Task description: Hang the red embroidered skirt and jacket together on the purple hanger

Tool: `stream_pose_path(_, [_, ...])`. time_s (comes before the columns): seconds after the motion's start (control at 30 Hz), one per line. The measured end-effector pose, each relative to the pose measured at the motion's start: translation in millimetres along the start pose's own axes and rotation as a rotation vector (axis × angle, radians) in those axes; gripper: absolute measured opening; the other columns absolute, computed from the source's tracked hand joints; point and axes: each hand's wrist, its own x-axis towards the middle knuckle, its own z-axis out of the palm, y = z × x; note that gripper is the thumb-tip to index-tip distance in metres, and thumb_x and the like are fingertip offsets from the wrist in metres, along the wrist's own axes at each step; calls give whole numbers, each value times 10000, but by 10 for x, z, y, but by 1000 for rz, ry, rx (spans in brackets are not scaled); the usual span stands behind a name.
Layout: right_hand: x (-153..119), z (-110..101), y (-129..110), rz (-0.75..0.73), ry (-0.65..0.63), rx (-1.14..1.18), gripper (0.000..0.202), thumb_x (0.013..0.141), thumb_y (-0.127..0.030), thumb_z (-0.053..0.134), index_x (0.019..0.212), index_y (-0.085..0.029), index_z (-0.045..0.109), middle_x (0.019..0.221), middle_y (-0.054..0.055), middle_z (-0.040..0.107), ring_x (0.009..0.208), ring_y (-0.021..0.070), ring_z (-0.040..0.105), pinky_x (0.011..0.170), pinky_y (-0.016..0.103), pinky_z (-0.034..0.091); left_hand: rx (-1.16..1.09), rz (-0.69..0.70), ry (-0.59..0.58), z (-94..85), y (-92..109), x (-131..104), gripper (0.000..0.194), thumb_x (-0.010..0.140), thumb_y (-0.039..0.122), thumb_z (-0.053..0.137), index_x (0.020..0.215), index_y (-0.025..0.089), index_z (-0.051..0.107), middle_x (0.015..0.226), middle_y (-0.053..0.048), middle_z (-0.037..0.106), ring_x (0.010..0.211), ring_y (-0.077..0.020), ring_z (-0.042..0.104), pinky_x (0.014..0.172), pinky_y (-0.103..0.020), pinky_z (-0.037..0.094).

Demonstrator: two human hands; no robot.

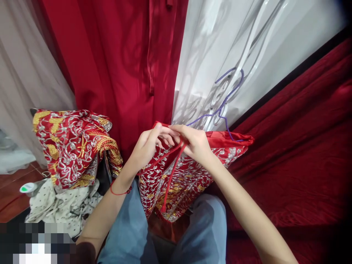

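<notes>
A red garment point(176, 178) with silver and gold embroidery hangs in front of me between my knees. Its plain red satin waistband point(228, 139) is on a purple wire hanger point(227, 97). At the top edge, my left hand point(150, 145) and my right hand point(194, 143) meet with curled fingers. Both pinch a red cord point(173, 172) close to the waistband; one length crosses to the left and another dangles down over the embroidery. The fingers partly hide where the cord lengths meet.
The hanger hooks onto a white metal frame point(249, 44). To the left, another embroidered red cloth point(71, 150) lies above a dotted white cloth point(51, 201). Red curtains point(115, 66) hang behind, and dark red fabric point(297, 146) fills the right side.
</notes>
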Motion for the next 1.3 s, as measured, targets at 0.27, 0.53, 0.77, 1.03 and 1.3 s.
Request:
stream_pose_path(0.27, [741,-558,237,262,-207,393,257,870,-377,712,779,-140,668,638,-45,621,647,85,612,663,251,507,423,212,558,59,-622,-401,130,939,305,562,990,190,595,1016,-69,614,927,-171,591,779,-301,503])
stream_pose_path(0.53, [1260,-176,834,523,-66,608,276,856,-289,734,921,-56,600,778,3,661,716,132,714,683,342,605,602,209,715,461,-988,-860,511,802,322,743,1202,177,459,1311,-168,401,1271,-288,440,1080,-496,409])
stream_pose_path(0.77, [439,-141,26,350,167,197,229,891,-327,670,1031,-147,669,937,52,714,853,157,695,821,352,588,496,-49,688,862,-1611,-1577,283,865,277,685,1071,203,506,1065,-92,561,982,-214,566,852,-385,504])
stream_pose_path(1.03, [-1217,976,-712,967,295,748,255,931,-437,569,889,-195,634,587,-25,631,492,126,583,541,268,501,508,-109,609,899,-1846,-1696,203,867,220,631,1041,186,532,1026,-91,603,966,-208,587,829,-365,514])
stream_pose_path(1.3, [-1375,1885,-600,1271,456,516,327,854,-514,611,872,-188,606,715,16,662,601,141,590,594,253,468,501,-160,537,783,-1824,-1698,84,915,244,563,979,194,540,943,-74,622,880,-182,614,754,-313,515])
